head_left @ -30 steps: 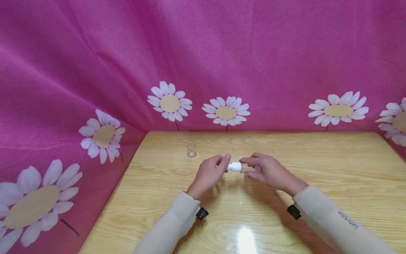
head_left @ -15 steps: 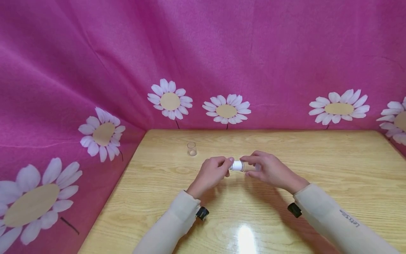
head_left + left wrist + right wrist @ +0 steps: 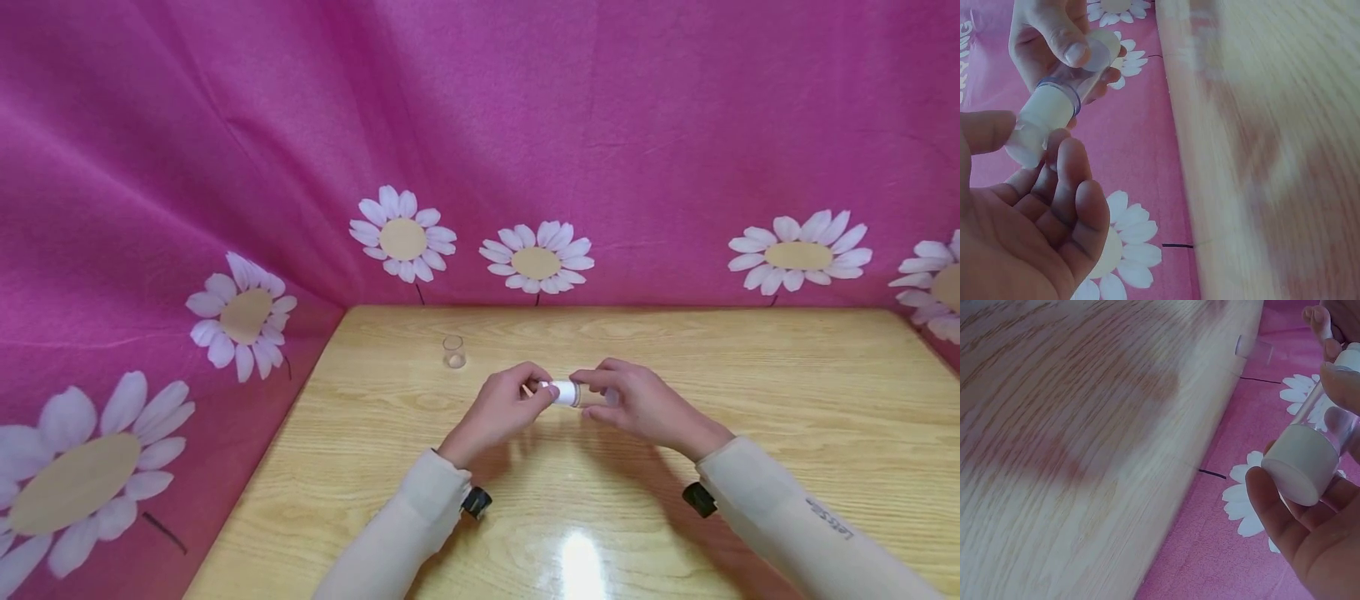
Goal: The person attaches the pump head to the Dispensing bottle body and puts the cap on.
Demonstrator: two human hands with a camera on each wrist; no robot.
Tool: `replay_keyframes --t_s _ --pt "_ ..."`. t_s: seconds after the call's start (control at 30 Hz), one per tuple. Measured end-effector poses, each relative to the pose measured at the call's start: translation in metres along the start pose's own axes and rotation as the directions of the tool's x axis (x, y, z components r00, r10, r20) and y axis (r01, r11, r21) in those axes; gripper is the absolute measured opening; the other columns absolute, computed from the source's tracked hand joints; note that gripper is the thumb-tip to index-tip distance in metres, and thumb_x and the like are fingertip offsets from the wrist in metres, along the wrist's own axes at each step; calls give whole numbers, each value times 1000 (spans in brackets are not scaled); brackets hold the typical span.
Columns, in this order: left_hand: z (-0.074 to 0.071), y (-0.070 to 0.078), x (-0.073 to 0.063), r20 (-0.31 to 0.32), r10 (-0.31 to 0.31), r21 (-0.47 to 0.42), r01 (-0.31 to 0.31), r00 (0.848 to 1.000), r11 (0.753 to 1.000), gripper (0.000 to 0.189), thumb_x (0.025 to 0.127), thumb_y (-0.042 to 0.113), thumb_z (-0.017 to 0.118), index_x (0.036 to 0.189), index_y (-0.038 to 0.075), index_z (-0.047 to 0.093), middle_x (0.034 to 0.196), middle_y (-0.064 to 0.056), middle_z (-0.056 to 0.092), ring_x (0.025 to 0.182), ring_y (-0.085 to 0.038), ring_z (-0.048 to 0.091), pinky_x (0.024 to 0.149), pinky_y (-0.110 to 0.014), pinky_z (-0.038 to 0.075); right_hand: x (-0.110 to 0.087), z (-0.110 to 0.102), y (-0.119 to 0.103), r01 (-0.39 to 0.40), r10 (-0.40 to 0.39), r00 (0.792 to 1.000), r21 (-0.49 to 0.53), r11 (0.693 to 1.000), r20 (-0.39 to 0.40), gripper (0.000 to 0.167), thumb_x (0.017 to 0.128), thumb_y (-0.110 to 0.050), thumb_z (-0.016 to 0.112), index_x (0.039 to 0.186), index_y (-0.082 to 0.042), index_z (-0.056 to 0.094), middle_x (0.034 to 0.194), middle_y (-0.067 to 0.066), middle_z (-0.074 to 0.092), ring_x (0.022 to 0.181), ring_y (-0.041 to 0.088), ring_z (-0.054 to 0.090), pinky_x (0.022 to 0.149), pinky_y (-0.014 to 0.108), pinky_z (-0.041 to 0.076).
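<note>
Both hands hold a small clear pump bottle (image 3: 567,392) sideways above the wooden table. My right hand (image 3: 643,407) grips its transparent body (image 3: 1085,78), thumb on one side and fingers on the other. The white base (image 3: 1300,464) shows beside those fingers in the right wrist view. With thumb and fingertips my left hand (image 3: 501,410) pinches the white pump top (image 3: 1046,115), partly covering it in the head view. A clear cylindrical cap (image 3: 453,353) stands on the table, beyond and left of the hands.
The light wooden table (image 3: 787,392) reaches back to a pink cloth (image 3: 645,150) printed with white daisies, which also hangs along the left side. A dark camera band sits on each wrist.
My left hand's thumb and fingers have shifted right along the white top, covering more of it. The right hand and the clear cap stay nearly in place.
</note>
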State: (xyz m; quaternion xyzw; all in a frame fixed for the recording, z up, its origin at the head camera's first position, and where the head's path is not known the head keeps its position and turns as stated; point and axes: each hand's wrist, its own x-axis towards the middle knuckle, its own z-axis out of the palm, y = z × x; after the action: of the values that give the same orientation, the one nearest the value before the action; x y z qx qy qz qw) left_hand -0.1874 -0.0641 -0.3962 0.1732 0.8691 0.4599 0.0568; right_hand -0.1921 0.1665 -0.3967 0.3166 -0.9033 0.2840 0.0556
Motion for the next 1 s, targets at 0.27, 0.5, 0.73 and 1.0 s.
replay_keyframes --t_s 0.27,0.5,0.73,1.0 --pt "4 0 1 8 -43 -39 43 999 998 39 100 45 52 125 15 57 104 -3 66 72 -14 59 62 -27 50 -1 1 0 -5 5 1000 3 1000 -12 41 83 -15 79 123 -12 69 94 2 66 80 14 61 67 24 50" --pt "4 -2 3 -33 -70 -6 70 997 998 41 101 54 46 114 18 62 93 0 64 72 -12 59 62 -26 48 -1 1 0 -20 21 1000 21 1000 -2 42 84 -15 79 124 -12 69 95 6 67 77 9 57 65 22 49" --pt "3 2 1 74 -71 61 67 995 996 32 100 48 51 100 19 66 82 4 65 71 -11 55 62 -26 44 -1 1 -1 2 -2 1000 6 1000 -3 41 84 -14 79 123 -10 69 95 5 66 78 11 58 67 24 50" --pt "5 3 1 69 -68 52 64 995 997 29 100 46 52 99 21 66 81 4 66 71 -11 55 62 -26 44 -1 1 0 21 -21 1000 -3 1000 -11 41 83 -15 80 122 -10 70 94 6 67 75 8 56 66 23 49"
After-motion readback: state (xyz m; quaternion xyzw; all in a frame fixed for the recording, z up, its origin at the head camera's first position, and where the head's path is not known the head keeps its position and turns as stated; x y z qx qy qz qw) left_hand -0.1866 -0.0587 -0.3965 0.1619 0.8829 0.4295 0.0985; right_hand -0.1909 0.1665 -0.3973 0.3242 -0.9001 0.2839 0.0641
